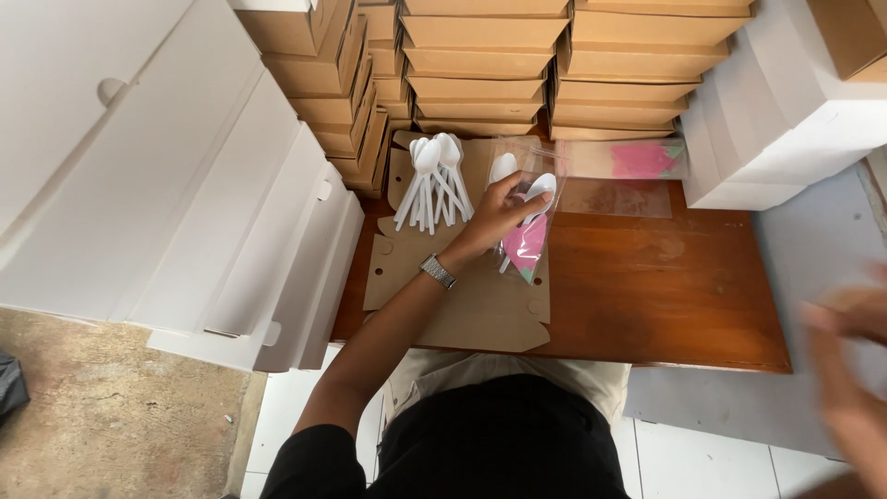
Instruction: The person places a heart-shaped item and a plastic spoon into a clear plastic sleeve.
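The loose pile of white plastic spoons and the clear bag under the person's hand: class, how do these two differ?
The white plastic spoons lie bare in a fanned heap on the flat brown cardboard, touched by no hand; the clear bag is held by the left hand. The heap holds only spoons; the bag holds two spoons plus a pink folded piece. The right hand is blurred, away from both. Both contain the same white spoons.

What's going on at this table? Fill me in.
A person seated at a wooden table has the left hand on a clear plastic pouch holding white plastic spoons and a pink napkin. A loose bunch of white spoons lies beside it on flattened brown cardboard. The right hand is blurred, off to the side. Stacked brown boxes and white boxes surround the table.
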